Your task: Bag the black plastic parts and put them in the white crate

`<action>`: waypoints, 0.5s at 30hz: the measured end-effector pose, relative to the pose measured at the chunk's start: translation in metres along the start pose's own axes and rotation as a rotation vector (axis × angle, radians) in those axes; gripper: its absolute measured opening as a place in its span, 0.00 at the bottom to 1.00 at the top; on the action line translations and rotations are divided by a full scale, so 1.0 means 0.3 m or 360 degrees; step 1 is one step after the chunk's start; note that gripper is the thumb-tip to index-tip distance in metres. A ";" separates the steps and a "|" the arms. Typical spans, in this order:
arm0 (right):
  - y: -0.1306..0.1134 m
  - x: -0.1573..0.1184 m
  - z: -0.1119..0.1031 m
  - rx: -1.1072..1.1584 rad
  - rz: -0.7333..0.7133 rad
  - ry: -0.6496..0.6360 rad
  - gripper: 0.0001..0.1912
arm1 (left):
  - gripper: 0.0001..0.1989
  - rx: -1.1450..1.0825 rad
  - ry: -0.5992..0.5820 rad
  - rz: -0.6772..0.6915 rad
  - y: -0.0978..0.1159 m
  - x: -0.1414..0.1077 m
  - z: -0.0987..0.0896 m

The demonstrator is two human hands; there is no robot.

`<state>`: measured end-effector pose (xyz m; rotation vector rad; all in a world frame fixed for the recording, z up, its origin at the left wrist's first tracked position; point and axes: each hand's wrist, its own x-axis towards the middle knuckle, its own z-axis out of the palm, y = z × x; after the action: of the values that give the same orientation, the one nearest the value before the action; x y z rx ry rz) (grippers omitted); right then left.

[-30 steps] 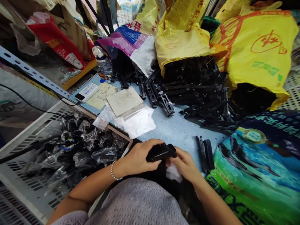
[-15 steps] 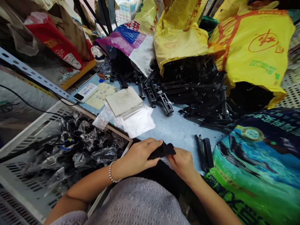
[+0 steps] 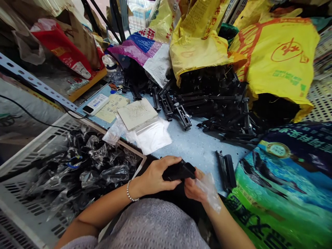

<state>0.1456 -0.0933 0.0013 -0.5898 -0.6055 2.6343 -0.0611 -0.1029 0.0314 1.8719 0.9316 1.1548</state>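
Observation:
My left hand (image 3: 157,174) grips a black plastic part (image 3: 178,170) between thumb and fingers, just above my lap at the table's near edge. Closed at the part's right end is my right hand (image 3: 194,186). A small clear plastic bag (image 3: 210,192) trails from it over the wrist. Whether the right fingers also grip the part is hidden. Two long black plastic pieces (image 3: 226,170) lie side by side on the table, right of my hands. A stack of clear bags (image 3: 154,136) lies beyond my left hand, under a dusty flat board (image 3: 137,113).
A white crate (image 3: 18,204) at left holds many bagged black parts (image 3: 101,162). Black plastic pieces (image 3: 220,107) spill from yellow sacks (image 3: 198,52) at the back. A blue-green sack (image 3: 290,193) bulges at right. A white device (image 3: 95,104) and a bottle (image 3: 112,69) stand at back left.
The black part has tilted up and shows more of its surface. The clear bag, mostly hidden before, now hangs out over my right wrist. My right hand has shifted slightly down and left.

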 end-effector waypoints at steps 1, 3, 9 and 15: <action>0.011 -0.001 0.011 0.0036 -0.0043 0.0039 0.28 | 0.35 -0.0045 0.0006 0.0017 -0.008 -0.002 0.001; 0.030 -0.006 0.038 0.0092 -0.0124 0.0104 0.26 | 0.36 -0.0146 0.0018 0.0080 -0.023 -0.009 0.005; 0.020 -0.040 0.105 -0.0387 -0.0217 0.0275 0.27 | 0.37 -0.0415 -0.0037 0.0078 -0.055 -0.054 0.023; -0.093 -0.078 0.130 -0.1881 -0.0681 0.0962 0.15 | 0.33 -0.0309 -0.0049 -0.0487 -0.025 -0.053 0.026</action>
<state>0.1542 -0.0930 0.0541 -1.2916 -1.7850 1.3588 -0.0605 -0.1147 0.0162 1.5270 1.0093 0.9891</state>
